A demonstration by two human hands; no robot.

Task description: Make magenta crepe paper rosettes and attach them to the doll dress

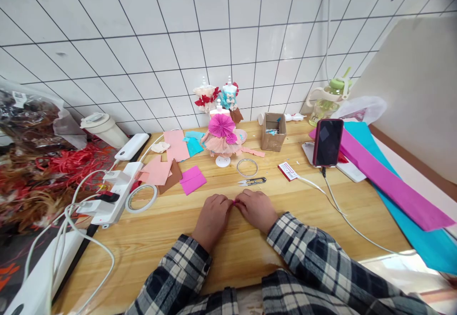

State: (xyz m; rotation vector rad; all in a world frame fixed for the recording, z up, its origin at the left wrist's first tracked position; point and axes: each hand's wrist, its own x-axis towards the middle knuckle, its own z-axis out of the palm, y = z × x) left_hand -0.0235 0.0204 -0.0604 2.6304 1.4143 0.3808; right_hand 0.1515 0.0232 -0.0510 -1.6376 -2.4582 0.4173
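Observation:
My left hand (214, 217) and my right hand (257, 209) meet at the middle of the table, fingers pinched together. Between the fingertips shows a small bit of magenta paper (234, 202), mostly hidden by the fingers. Just beyond the hands lies a pair of thread snips (253, 181), with a clear ring of tape (247, 167) behind it. A folded magenta paper square (193, 180) rests to the left. Farther back stands a miniature dress form (222, 136) in a peach skirt with magenta pleated paper rosettes.
Two more decorated dress forms (228, 95) stand near the tiled wall. A cardboard box (273, 133), a phone (328, 142) and paper strips (392, 181) are rightward. Leftward are a tape roll (154, 195), paper pieces (177, 146), a power strip (121, 193) and loose cables.

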